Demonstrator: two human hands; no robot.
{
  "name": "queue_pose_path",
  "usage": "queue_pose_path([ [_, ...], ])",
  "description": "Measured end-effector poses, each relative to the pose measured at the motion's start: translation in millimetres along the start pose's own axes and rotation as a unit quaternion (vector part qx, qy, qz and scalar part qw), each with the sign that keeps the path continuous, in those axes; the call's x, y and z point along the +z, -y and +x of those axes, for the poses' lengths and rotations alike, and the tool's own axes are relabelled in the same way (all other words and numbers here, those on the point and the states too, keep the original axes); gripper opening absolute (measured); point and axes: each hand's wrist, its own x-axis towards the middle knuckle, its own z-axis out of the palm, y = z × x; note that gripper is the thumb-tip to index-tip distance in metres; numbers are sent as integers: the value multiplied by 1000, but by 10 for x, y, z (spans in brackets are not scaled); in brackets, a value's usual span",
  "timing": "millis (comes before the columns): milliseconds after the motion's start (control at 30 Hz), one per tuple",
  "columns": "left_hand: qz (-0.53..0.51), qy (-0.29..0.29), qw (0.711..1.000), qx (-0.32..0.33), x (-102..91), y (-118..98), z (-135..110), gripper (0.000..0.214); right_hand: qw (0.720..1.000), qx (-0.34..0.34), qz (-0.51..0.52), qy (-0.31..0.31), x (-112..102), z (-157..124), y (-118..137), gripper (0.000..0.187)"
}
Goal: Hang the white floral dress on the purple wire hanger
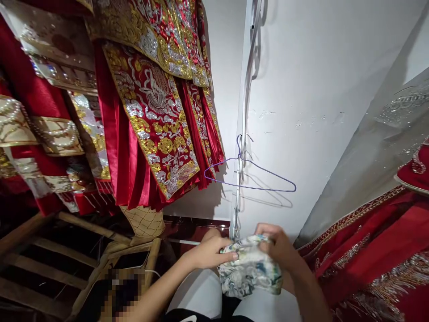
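A bunched piece of patterned cloth, white with green, blue and yellow print, is held above my lap between both hands. My left hand grips its upper left edge, thumb lying on top and the other fingers hidden behind the fabric. At the upper right, my right hand is closed on the same cloth, slightly blurred by motion. What kind of article the cloth is I cannot make out. Beyond the hands, a thin purple wire hanger hangs with nothing on it.
Red embroidered garments hang at the left. A wooden chair-like frame stands below them. White cables run down the wall. More red beaded clothing and clear plastic covering are at the right.
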Motion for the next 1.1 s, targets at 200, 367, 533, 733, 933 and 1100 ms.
queue_pose_path([
  [200,218,-58,971,-78,-522,104,-187,33,939,-170,-123,-274,-388,419,228,42],
  [367,162,-50,984,-53,-758,145,-166,45,956,-168,-133,-200,-294,1201,210,30],
  [533,162,-96,975,-116,-1029,361,-188,23,935,-121,-258,-209,-479,1495,25,24],
  [733,84,-255,962,-43,-1376,383,-92,20,914,-115,-302,-245,-685,1244,83,33],
  [933,77,-332,938,65,-1475,40,194,24,950,-107,-247,-159,-512,1021,94,25],
  [1100,71,-357,929,66,-1522,-3,243,49,936,-150,-229,-222,-591,785,151,48],
])
